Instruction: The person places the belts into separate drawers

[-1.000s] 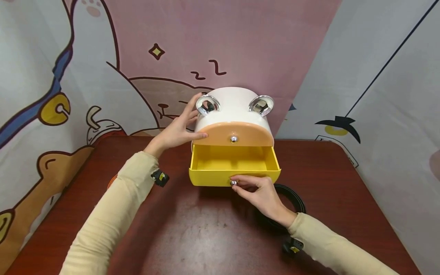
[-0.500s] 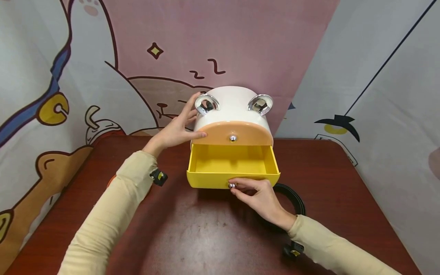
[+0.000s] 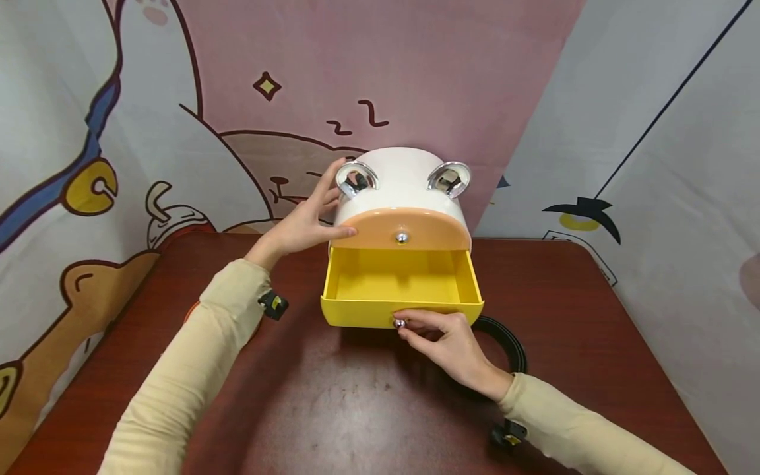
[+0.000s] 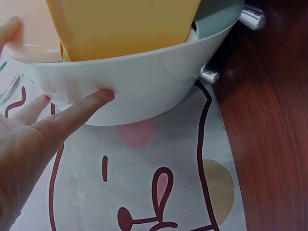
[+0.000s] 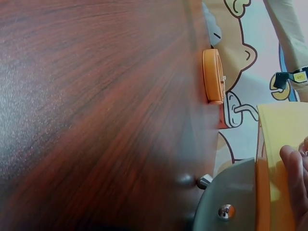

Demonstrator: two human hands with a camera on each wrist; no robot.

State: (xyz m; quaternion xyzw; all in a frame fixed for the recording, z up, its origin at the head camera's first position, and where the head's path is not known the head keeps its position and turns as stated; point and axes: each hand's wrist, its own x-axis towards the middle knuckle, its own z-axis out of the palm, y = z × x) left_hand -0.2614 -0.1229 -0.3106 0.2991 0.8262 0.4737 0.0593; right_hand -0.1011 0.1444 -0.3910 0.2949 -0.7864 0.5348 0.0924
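The yellow drawer stands pulled out from under the peach front of a white cabinet, its yellow floor showing. It points toward the person, with its long axis running left to right. The right hand pinches the drawer's silver knob between thumb and fingers. The left hand lies against the cabinet's left side, fingers spread and fairly straight, thumb on the peach front.

Just beside the drawer's right front corner, a black coil lies partly behind the right hand. The wooden table stretches from the drawer's front edge toward the person and runs out on both sides; its back edge passes behind the cabinet, near a printed cloth. Two Z shapes read on the cloth above the cabinet; lettering at the table's right back corner is too small to read. An orange case sits near the table's edge in the right wrist view.
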